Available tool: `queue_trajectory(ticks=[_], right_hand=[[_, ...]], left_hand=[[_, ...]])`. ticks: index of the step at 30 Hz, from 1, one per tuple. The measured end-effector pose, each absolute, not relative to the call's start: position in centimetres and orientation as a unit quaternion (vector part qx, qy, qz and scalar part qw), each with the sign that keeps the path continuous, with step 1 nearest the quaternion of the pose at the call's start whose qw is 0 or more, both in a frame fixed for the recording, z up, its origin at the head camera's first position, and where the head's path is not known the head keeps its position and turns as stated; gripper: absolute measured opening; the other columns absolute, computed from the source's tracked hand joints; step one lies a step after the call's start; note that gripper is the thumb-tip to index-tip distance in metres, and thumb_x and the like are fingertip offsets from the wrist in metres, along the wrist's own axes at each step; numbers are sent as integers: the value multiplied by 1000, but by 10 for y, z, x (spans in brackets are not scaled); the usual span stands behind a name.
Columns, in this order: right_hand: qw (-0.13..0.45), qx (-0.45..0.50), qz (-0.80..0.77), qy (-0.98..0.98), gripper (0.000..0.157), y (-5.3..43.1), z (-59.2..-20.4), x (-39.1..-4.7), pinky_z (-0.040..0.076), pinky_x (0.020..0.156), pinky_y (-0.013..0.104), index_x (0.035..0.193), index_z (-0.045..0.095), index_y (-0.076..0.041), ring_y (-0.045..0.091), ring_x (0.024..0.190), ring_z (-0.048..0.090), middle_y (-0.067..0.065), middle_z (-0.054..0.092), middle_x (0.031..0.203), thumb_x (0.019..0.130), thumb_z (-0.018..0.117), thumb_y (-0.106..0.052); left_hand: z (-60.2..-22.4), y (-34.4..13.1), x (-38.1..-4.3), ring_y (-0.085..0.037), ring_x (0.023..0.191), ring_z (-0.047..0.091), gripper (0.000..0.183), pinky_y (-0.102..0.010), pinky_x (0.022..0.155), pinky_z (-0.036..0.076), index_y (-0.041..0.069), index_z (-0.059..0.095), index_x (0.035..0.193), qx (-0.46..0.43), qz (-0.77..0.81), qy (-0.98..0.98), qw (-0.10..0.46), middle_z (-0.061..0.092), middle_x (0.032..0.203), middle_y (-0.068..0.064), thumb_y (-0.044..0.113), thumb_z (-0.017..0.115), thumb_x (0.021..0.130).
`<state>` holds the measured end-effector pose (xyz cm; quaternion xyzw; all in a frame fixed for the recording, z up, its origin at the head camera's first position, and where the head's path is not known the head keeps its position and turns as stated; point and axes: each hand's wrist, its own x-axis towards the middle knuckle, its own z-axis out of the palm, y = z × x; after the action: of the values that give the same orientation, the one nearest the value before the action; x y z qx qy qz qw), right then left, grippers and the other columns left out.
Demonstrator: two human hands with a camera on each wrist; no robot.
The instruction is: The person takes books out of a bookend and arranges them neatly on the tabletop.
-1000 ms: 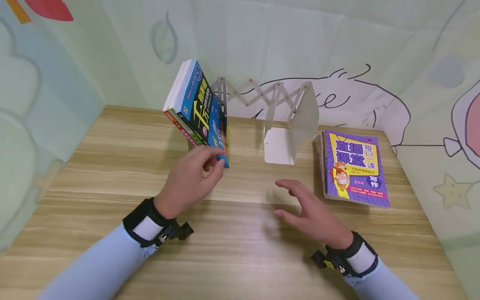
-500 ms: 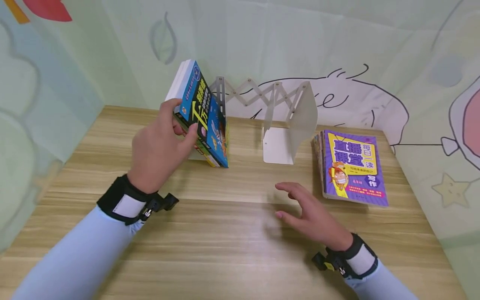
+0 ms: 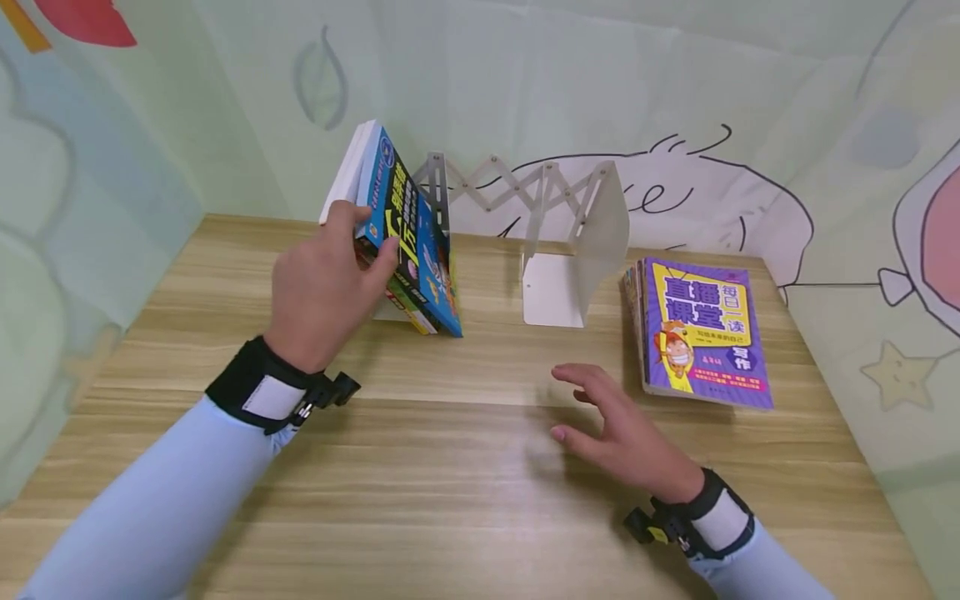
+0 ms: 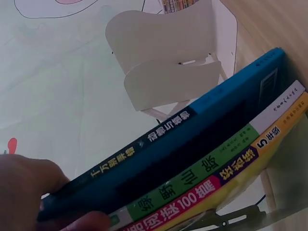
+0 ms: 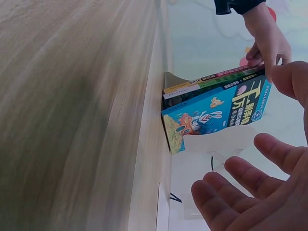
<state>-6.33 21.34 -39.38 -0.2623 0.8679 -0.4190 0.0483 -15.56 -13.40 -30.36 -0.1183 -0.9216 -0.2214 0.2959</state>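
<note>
My left hand [image 3: 318, 287] pinches a blue picture-covered book [image 3: 431, 250] by the upper part of its spine, thumb on the cover side. The book leans at the left end of a white metal expanding bookend [image 3: 551, 292]. In the left wrist view, a narrow gap parts the blue book [image 4: 211, 108] from a green-spined book [image 4: 192, 180] and a pink-and-yellow-spined book [image 4: 250, 156] beside it. My right hand [image 3: 626, 433] hovers over the table, fingers spread and holding nothing; the right wrist view shows its fingers [image 5: 255, 178] in front of the books.
A stack of books topped by a purple one [image 3: 705, 333] lies on the wooden table [image 3: 465, 483], right of the bookend. A printed wall covering [image 3: 480, 75] rises behind the table and along both sides.
My left hand has moved from the books' lower front corner up and left to the blue book's spine. The blue book's lower corner has shifted slightly right. My right hand has barely moved.
</note>
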Motion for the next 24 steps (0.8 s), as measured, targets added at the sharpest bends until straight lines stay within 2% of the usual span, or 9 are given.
queue_trajectory(ticks=[3, 9, 15, 24], right_hand=[[48, -260, -424, 866, 62, 214, -394, -64, 47, 107, 45, 148, 41, -22, 15, 135, 44, -1, 44, 149, 94, 71, -22], [53, -258, -426, 865, 60, 214, -393, -65, 48, 107, 44, 147, 42, -22, 15, 135, 44, 2, 44, 149, 94, 71, -22], [38, -264, -426, 864, 58, 215, -395, -67, 49, 105, 45, 145, 44, -18, 18, 133, 46, 8, 47, 146, 94, 71, -16], [15, -258, -432, 864, 56, 215, -393, -65, 50, 104, 43, 144, 47, -16, 19, 131, 49, 6, 50, 144, 93, 71, -11]], left_hand=[[-304, -134, -156, -29, 63, 72, 42, -38, 42, 49, -5, 55, 123, -120, -235, -916, 302, 74, 90, -23, 28, 59, 99], [-311, -135, -154, -32, 69, 73, 36, -41, 47, 55, -5, 55, 124, -134, -271, -890, 342, 74, 95, -24, 20, 56, 99], [-317, -135, -149, -32, 72, 74, 33, -42, 51, 58, -8, 59, 122, -157, -297, -864, 375, 73, 101, -24, 15, 56, 98], [-315, -136, -134, -35, 76, 75, 25, -39, 53, 59, -11, 56, 111, -221, -297, -834, 408, 71, 100, -28, 9, 58, 96]])
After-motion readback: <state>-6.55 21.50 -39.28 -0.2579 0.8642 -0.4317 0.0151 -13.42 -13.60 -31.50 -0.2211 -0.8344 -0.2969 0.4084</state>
